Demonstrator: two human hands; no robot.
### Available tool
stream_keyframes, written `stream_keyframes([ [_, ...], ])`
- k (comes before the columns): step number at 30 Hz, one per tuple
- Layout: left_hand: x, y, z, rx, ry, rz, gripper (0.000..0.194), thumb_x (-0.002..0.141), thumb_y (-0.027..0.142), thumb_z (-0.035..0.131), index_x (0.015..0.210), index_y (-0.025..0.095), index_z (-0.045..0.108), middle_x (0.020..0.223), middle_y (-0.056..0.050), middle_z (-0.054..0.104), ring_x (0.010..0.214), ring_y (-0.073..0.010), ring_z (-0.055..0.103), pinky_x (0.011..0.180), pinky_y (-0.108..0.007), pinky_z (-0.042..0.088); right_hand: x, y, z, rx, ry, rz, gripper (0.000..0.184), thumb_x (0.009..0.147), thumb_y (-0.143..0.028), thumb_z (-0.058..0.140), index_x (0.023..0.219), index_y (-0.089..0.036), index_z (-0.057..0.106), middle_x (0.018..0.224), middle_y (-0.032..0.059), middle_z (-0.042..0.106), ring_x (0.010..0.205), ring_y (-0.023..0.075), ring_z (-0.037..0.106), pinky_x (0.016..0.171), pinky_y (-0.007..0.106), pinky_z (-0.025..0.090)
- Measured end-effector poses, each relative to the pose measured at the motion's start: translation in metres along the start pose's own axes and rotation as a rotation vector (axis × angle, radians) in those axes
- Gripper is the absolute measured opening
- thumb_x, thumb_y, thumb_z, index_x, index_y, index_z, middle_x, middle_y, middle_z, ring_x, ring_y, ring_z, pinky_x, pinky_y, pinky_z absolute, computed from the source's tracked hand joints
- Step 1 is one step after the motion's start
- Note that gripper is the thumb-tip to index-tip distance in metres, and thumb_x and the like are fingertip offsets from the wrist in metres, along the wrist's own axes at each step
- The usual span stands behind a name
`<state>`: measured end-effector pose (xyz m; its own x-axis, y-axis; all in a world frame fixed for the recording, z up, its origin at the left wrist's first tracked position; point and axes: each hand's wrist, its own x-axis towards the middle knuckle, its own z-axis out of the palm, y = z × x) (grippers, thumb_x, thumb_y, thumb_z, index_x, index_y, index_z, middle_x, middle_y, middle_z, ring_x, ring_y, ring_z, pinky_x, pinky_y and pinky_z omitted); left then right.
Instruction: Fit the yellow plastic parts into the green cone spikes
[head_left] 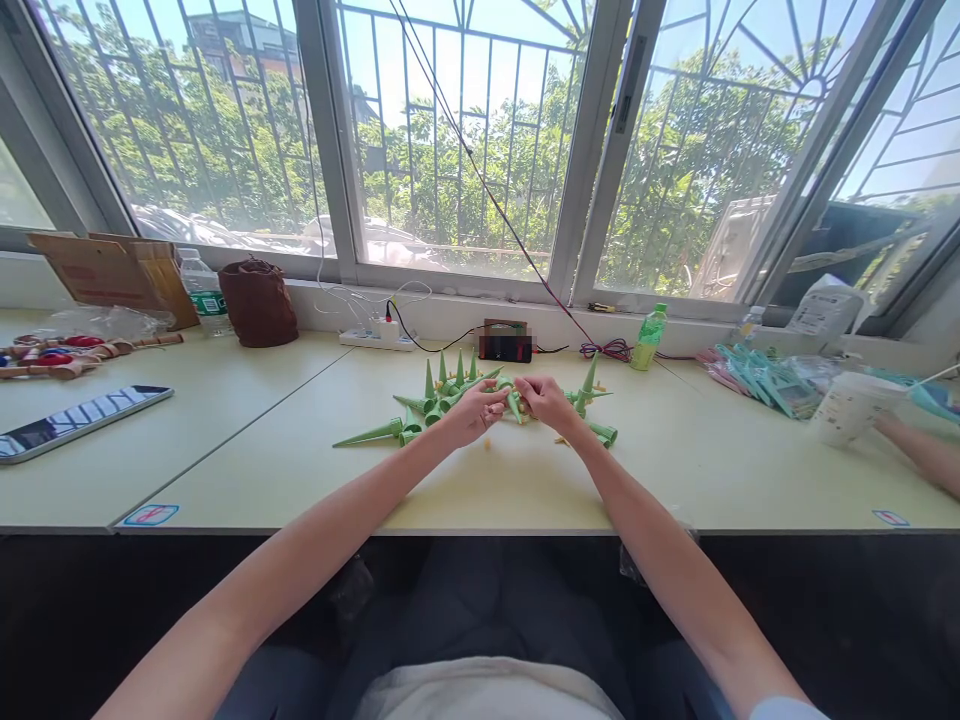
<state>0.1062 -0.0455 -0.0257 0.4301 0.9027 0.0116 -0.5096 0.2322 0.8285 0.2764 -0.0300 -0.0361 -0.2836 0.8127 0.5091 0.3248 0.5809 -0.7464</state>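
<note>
Over the middle of the table (pixel 465 490), my left hand (pixel 475 412) and my right hand (pixel 546 402) meet at a small green plastic cone (pixel 514 404). Its point is down, and the fingers of both hands are closed around its upper part. Behind and left of my left hand are several more green cones (pixel 429 382), some upright, some on their sides. One long cone (pixel 371 433) lies pointing left. Right of my right hand stands an upright cone (pixel 589 378), with others lying around it. A small orange-yellow piece (pixel 487 445) rests just below my left hand. My fingertips hide part of the held cone.
A phone (pixel 82 420), a brown pouch (pixel 257 303) and a water bottle (pixel 204 292) are on the left. Behind the cones sit a dark box (pixel 505 342) and a power strip (pixel 376 340). Rightward are a green bottle (pixel 649 338), bagged items, a white cup (pixel 846 410) and another person's arm (pixel 921 450).
</note>
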Motion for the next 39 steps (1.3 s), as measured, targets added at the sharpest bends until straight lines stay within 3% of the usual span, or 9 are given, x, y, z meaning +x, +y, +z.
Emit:
stream_keyframes([
  [8,0.005,0.005,-0.002,-0.060,0.016,-0.090,0.012,0.085,0.005,0.058,0.083,0.014,0.050,0.063,0.002,0.049,0.039,0.0007,0.038,0.033,-0.008,0.029,-0.002,-0.003,0.000,-0.190,0.032,-0.067,0.044,0.089,-0.050,0.044,0.058,-0.019,0.041,0.052,-0.0036,0.038,0.052,0.0102,0.031,0.051,0.024,0.024],
  [13,0.006,0.007,-0.004,-0.065,-0.011,-0.142,0.011,0.089,0.005,0.049,0.081,0.014,0.049,0.066,-0.001,0.054,0.036,0.0029,0.032,0.032,-0.007,0.027,-0.002,-0.003,0.000,-0.221,0.039,-0.099,0.042,0.089,-0.048,0.044,0.059,-0.019,0.038,0.053,-0.0044,0.035,0.054,0.0102,0.029,0.053,0.024,0.024],
  [16,0.004,0.005,-0.002,0.004,0.016,-0.059,0.012,0.086,0.009,0.058,0.087,0.016,0.048,0.061,0.003,0.051,0.036,0.0005,0.037,0.032,-0.009,0.025,-0.002,-0.002,0.001,-0.209,0.037,-0.069,0.040,0.090,-0.047,0.042,0.060,-0.020,0.040,0.053,-0.0038,0.039,0.054,0.0104,0.032,0.053,0.024,0.025],
  [21,0.001,-0.002,-0.001,0.276,-0.067,0.160,0.042,0.075,0.032,0.076,0.099,0.022,0.043,0.050,0.010,0.045,0.036,-0.0072,0.045,0.034,-0.014,0.029,-0.001,-0.001,0.002,-0.126,0.034,-0.016,0.042,0.090,-0.049,0.042,0.060,-0.020,0.041,0.050,-0.0034,0.042,0.050,0.0102,0.034,0.050,0.024,0.027],
  [26,0.001,-0.008,-0.002,0.543,-0.134,0.351,0.051,0.075,0.047,0.071,0.108,0.023,0.041,0.050,0.011,0.050,0.034,-0.0089,0.048,0.037,-0.018,0.034,0.000,-0.002,0.003,0.115,-0.007,0.103,0.044,0.085,-0.058,0.046,0.062,-0.022,0.037,0.048,-0.0056,0.034,0.042,0.0088,0.030,0.042,0.024,0.023],
  [32,-0.003,-0.012,0.001,0.813,-0.038,0.558,0.033,0.083,0.034,0.064,0.111,0.024,0.049,0.061,0.007,0.057,0.038,-0.0060,0.047,0.042,-0.017,0.034,-0.001,-0.009,0.003,0.403,-0.056,0.259,0.049,0.079,-0.062,0.054,0.064,-0.024,0.028,0.050,-0.0092,0.019,0.037,0.0066,0.021,0.038,0.023,0.013],
  [39,-0.005,-0.013,0.000,0.935,0.014,0.626,0.027,0.083,0.026,0.063,0.108,0.023,0.055,0.062,0.005,0.058,0.037,-0.0063,0.046,0.043,-0.018,0.035,-0.002,-0.009,0.005,0.447,-0.094,0.274,0.051,0.078,-0.062,0.057,0.063,-0.024,0.027,0.052,-0.0095,0.018,0.037,0.0057,0.023,0.038,0.023,0.014],
])
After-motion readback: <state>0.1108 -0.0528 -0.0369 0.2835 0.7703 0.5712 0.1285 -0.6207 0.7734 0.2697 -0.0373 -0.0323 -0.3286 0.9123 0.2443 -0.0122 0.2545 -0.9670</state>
